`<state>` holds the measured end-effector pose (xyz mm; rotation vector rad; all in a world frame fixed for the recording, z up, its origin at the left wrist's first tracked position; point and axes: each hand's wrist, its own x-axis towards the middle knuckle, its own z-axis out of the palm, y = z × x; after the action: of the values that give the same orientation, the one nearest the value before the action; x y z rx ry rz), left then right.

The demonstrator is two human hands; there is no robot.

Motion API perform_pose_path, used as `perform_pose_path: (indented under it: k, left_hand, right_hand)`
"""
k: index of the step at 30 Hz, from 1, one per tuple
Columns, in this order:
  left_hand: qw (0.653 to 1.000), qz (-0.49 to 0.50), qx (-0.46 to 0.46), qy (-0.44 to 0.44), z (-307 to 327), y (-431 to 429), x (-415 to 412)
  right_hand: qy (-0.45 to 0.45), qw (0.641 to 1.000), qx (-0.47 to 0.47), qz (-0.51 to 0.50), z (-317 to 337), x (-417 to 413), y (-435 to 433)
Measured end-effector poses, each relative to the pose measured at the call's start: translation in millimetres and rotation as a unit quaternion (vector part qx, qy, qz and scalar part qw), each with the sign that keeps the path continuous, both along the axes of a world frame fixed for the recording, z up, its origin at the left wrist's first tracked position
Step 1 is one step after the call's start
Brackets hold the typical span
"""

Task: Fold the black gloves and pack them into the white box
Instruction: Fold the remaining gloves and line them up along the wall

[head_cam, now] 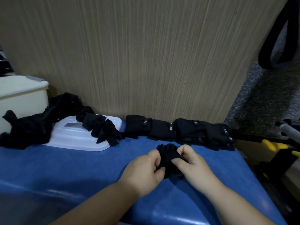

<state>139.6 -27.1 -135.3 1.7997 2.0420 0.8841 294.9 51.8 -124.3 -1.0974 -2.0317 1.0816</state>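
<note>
A black glove (pixel 168 155) lies bunched between both hands on the blue surface (pixel 81 168), its fingertips pointing away from me. My left hand (pixel 144 171) pinches its left side and my right hand (pixel 193 163) pinches its right side. A row of folded black gloves (pixel 178 129) with small labels lines the wooden wall. Loose unfolded black gloves (pixel 40 122) are heaped at the left, some draped over a white lid (pixel 76 137). The white box (pixel 21 96) stands at the far left, closed side toward me; its inside is hidden.
A wood-grain panel (pixel 146 54) rises right behind the blue surface. Past the right edge stands dark equipment with yellow parts (pixel 274 146) and a grey handle (pixel 290 129). A black looped frame (pixel 279 46) hangs at the upper right.
</note>
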Motion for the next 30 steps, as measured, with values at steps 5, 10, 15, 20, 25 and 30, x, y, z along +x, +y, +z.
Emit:
perform_pose_path:
  k: [5,10,15,20,25,30]
  left_hand:
    - [1.000,-0.011,0.005,-0.023,0,2,-2]
    - [0.998,-0.055,-0.004,-0.043,-1,1,0]
    - [0.990,-0.074,-0.020,-0.116,0,2,-3]
    - [0.989,0.034,0.024,-0.140,1,6,-11]
    - [0.989,0.099,0.063,-0.093,-1,8,-21]
    - [0.998,0.024,-0.031,0.043,-3,6,-18]
  right_hand:
    - [-0.053,0.996,0.074,-0.017,-1,1,2]
    - [-0.129,0.976,0.168,-0.056,2,3,2]
    - [-0.105,0.987,0.120,-0.030,-2,4,5]
    - [0.033,0.998,-0.006,0.050,-1,5,7]
    - [0.006,0.994,-0.050,0.101,1,9,6]
    - [-0.223,0.966,0.093,0.092,9,20,15]
